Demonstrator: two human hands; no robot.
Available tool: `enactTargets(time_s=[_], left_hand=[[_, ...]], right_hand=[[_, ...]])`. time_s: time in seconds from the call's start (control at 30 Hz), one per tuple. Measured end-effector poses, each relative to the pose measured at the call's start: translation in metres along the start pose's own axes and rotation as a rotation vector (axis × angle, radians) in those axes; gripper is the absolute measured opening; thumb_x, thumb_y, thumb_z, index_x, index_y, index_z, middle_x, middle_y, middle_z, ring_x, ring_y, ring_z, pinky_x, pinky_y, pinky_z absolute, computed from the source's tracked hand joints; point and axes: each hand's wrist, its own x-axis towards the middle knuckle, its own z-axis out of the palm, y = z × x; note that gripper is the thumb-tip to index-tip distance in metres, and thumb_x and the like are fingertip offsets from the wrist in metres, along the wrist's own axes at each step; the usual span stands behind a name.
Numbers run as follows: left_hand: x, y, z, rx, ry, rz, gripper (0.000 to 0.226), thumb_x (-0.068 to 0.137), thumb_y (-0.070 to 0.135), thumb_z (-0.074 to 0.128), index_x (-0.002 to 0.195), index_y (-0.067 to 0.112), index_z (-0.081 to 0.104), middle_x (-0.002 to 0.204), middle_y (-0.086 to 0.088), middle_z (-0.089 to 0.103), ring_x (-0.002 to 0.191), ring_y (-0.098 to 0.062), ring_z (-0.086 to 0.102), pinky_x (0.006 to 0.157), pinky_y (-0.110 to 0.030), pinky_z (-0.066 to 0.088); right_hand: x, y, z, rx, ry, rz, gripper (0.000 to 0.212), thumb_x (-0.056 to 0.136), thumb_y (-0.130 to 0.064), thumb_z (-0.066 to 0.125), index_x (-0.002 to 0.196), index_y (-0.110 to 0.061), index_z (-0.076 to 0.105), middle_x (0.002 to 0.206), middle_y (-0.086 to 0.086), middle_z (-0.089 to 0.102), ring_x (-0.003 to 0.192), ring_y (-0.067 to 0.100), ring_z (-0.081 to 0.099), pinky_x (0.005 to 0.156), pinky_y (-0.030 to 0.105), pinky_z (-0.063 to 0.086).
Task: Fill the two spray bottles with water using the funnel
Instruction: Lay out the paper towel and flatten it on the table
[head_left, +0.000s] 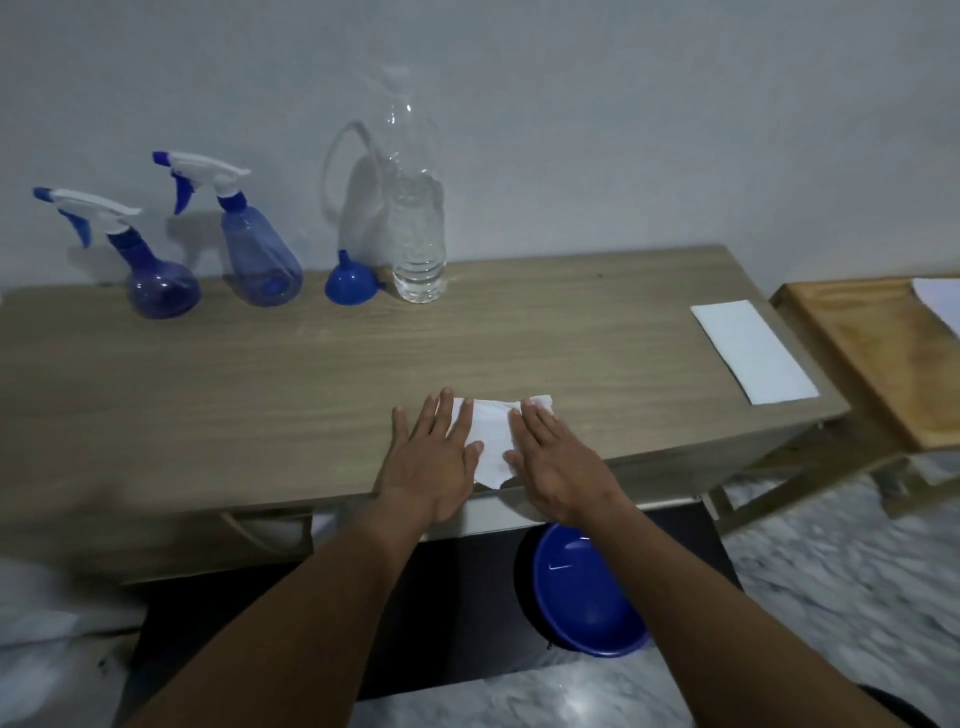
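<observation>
- white tissue (488, 436), head view: left hand (431, 460) and right hand (558, 465) lie flat on it, fingers straight, at the tabletop's (260, 395) near edge.
- round spray bottle (156, 270), tall spray bottle (257, 249), funnel (350, 285) and water bottle (418, 249): lined along the far wall, well apart from the hands.
- likely step, smoothing the tissue: press evenly, palms flat, to avoid tearing.

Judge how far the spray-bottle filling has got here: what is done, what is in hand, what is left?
Done: nothing plainly. The round spray bottle and the tall spray bottle stand with trigger heads on; their fill cannot be told. In hand: the left hand and right hand press flat on a white tissue on the table. Left, seemingly: the funnel sits mouth-down beside the water bottle, neither touched.
</observation>
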Motion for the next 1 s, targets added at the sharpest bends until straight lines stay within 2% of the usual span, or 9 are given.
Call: enactTargets(time_s=[0.07,0.13,0.23,0.33,0.43,0.57,0.67,0.8,1.0], left_hand=[[-0.002,0.001,-0.002,-0.028,0.057,-0.011,0.060,0.103,0.050,0.016,0.157,0.026,0.009,0.165,-0.004,0.003,0.152,-0.020,0.002,0.120,-0.052,0.007],[-0.004,-0.001,-0.007,-0.019,0.155,-0.001,0.053,0.102,0.050,0.028,0.152,0.032,0.031,0.161,-0.001,0.025,0.146,-0.022,0.023,0.116,-0.043,0.022],[-0.004,-0.004,-0.018,0.010,0.198,0.081,0.037,0.100,0.042,0.044,0.134,0.035,0.057,0.136,0.006,0.055,0.122,-0.022,0.048,0.098,-0.037,0.037],[0.004,-0.012,-0.030,-0.029,0.107,0.138,0.026,0.096,0.037,0.050,0.116,0.035,0.068,0.110,0.005,0.066,0.101,-0.023,0.060,0.088,-0.037,0.046],[0.007,-0.014,-0.047,-0.231,0.023,0.169,0.024,0.090,0.038,0.054,0.107,0.034,0.071,0.098,0.005,0.069,0.093,-0.021,0.064,0.082,-0.034,0.051],[0.011,0.000,-0.078,-0.454,0.033,0.303,0.018,0.087,0.026,0.059,0.097,0.025,0.074,0.097,0.005,0.072,0.090,-0.015,0.065,0.082,-0.031,0.050],[0.017,0.028,-0.104,-0.480,0.068,0.421,0.018,0.086,0.025,0.058,0.094,0.026,0.074,0.095,0.008,0.073,0.089,-0.013,0.066,0.081,-0.031,0.051],[0.013,0.086,-0.137,-0.513,0.080,0.556,0.014,0.089,0.022,0.061,0.094,0.028,0.072,0.095,0.009,0.072,0.089,-0.013,0.064,0.080,-0.031,0.052],[-0.006,0.185,-0.156,-0.673,-0.037,0.740,0.012,0.090,0.019,0.065,0.090,0.029,0.072,0.095,0.009,0.069,0.086,-0.007,0.061,0.070,-0.019,0.044]], right_hand=[[-0.004,0.004,-0.005,0.026,-0.004,0.008,0.058,0.110,-0.027,0.028,0.159,-0.003,0.009,0.168,0.012,0.003,0.155,0.020,0.000,0.121,0.024,0.002],[-0.003,0.004,-0.010,0.014,0.026,0.040,0.054,0.105,-0.017,0.043,0.156,-0.007,0.028,0.165,0.009,0.022,0.152,0.020,0.020,0.117,0.028,0.027],[0.003,-0.002,-0.017,-0.027,0.086,0.133,0.035,0.095,-0.011,0.057,0.128,-0.016,0.064,0.136,0.006,0.059,0.121,0.025,0.058,0.094,0.035,0.051],[-0.002,-0.012,-0.028,-0.025,0.093,0.222,0.034,0.090,-0.010,0.059,0.119,-0.023,0.070,0.109,0.002,0.067,0.097,0.024,0.066,0.080,0.036,0.054],[-0.017,-0.016,-0.041,0.050,0.099,0.274,0.042,0.096,-0.012,0.056,0.134,-0.028,0.062,0.115,0.002,0.068,0.100,0.024,0.066,0.085,0.038,0.055],[-0.048,-0.009,-0.065,0.167,0.150,0.392,0.033,0.101,-0.023,0.052,0.131,-0.029,0.066,0.115,0.001,0.067,0.103,0.021,0.063,0.087,0.036,0.053],[-0.079,-0.003,-0.090,0.222,0.227,0.517,0.025,0.100,-0.023,0.055,0.118,-0.025,0.073,0.111,-0.001,0.068,0.099,0.018,0.063,0.088,0.035,0.053],[-0.131,0.001,-0.121,0.264,0.374,0.700,0.022,0.100,-0.023,0.057,0.115,-0.024,0.073,0.111,-0.002,0.070,0.096,0.016,0.064,0.086,0.035,0.055],[-0.223,0.016,-0.144,0.310,0.564,0.939,0.022,0.098,-0.024,0.059,0.112,-0.026,0.076,0.111,-0.001,0.073,0.098,0.020,0.065,0.079,0.032,0.051]])
